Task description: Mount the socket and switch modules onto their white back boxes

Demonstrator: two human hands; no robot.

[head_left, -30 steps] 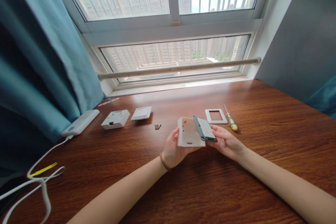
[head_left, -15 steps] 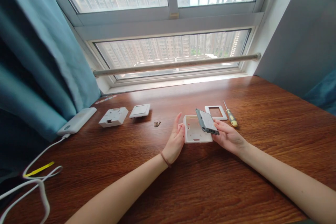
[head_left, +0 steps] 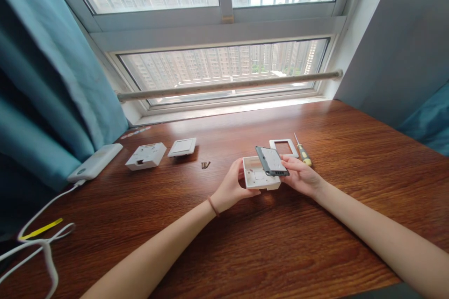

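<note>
My left hand [head_left: 232, 188] grips a white wall-switch back box [head_left: 253, 179] by its left side, thumb along the near edge. The box's hollow side faces up toward me. In my right hand [head_left: 302, 176] is a light switch panel [head_left: 272, 160] with a dark grey frame and a pale middle, pinched at its right edge. It hangs tilted over the right part of the box; whether the two touch I cannot tell. A white cover frame [head_left: 292, 148] lies just behind my right hand, next to a yellow-and-grey screwdriver [head_left: 304, 153].
Several screws [head_left: 205, 165] lie on the brown table [head_left: 224, 252]. Farther left are a white switch [head_left: 182, 147], another white back box [head_left: 146, 156] and a white power bank [head_left: 94, 162] with a cable [head_left: 47, 210]. Behind the table runs a window rail [head_left: 228, 87].
My left hand has turned from lying beside the box to wrapping its left side, and the box has rotated slightly. The view has shifted a little, moving everything left in the picture.
</note>
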